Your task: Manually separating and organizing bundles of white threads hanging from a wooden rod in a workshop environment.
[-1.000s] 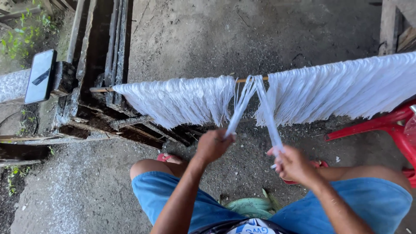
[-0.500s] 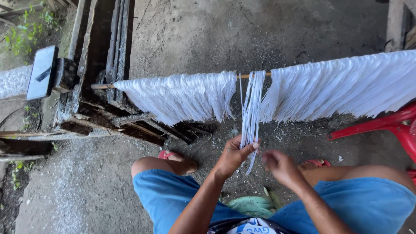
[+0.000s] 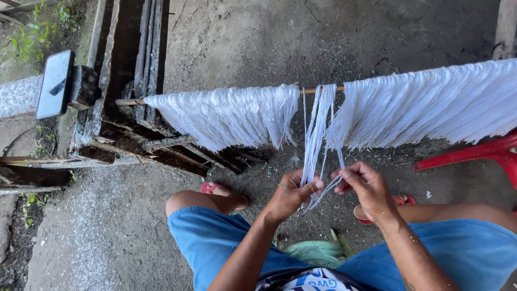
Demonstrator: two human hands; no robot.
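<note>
White thread-like strands hang in two thick curtains (image 3: 231, 116) (image 3: 431, 108) from a thin wooden pole (image 3: 309, 90) that runs across in front of me. Between the two curtains a narrow bundle of strands (image 3: 316, 129) hangs down on its own. My left hand (image 3: 291, 194) pinches the lower part of this bundle. Close beside it, my right hand (image 3: 366, 188) pinches a few thin strands from the same bundle. I sit with knees apart in blue shorts (image 3: 215, 242), red sandals (image 3: 212, 188) on my feet.
A phone (image 3: 55, 83) rests on a concrete ledge at the left, next to dark wooden beams (image 3: 140, 70). Red plastic furniture (image 3: 474, 153) stands at the right edge. A green object (image 3: 315, 249) lies between my legs. The ground is grey concrete.
My hands have come together and lower down the bundle. A second ago they held two spread parts of it; now the strands hang as one narrow bundle.
</note>
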